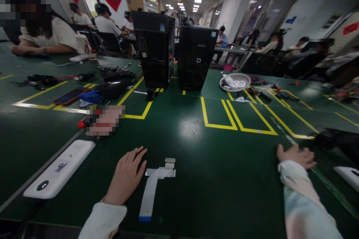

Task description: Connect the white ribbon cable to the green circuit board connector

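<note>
A white flat ribbon cable [148, 198] with a blue end lies on the green table, a strip of clear tape across its upper part and a small connector at its top. Just left of it rests my left hand [126, 175], palm down, fingers stretched out, apart from the cable. Far to the right, my right hand [296, 155] lies over a long, thin green strip [331, 186] with its fingers spread and somewhat bent. The hand hides part of that strip; nothing shows in its fingers.
A white device marked 16 [60, 170] lies at left. Two black computer towers [154, 48] stand at the back. A white basket [235, 86] sits behind yellow tape outlines [221, 126]. Phone [70, 96], cables and small parts lie around; people sit at other tables.
</note>
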### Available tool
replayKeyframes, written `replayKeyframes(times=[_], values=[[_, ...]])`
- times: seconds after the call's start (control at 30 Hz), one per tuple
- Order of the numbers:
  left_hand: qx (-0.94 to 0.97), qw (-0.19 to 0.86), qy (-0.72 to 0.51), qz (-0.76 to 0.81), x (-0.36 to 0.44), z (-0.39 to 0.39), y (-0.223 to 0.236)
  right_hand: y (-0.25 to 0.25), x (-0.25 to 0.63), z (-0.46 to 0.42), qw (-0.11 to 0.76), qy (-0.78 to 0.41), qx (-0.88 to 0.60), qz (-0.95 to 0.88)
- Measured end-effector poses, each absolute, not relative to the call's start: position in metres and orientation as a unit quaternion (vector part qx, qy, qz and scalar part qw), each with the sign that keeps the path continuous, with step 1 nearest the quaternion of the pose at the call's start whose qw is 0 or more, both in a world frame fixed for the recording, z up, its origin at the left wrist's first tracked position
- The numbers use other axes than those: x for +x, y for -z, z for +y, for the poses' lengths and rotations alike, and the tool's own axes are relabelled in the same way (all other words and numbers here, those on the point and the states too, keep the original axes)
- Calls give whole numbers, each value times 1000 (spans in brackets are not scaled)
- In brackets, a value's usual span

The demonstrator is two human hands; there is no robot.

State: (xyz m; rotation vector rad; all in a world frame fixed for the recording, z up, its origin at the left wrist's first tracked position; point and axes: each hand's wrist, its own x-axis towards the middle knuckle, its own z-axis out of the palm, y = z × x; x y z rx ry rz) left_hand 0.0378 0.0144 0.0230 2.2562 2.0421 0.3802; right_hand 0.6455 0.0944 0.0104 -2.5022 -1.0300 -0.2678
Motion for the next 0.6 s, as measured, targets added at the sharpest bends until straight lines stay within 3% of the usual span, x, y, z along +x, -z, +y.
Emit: replayKeyframes(times=[0.2, 0.6], values=[[737, 25, -137, 661, 38, 14, -22, -23, 656, 88, 120, 24, -945, -304], [739, 23, -148, 657, 39, 13, -23, -17, 635, 67, 90, 50, -930, -352]])
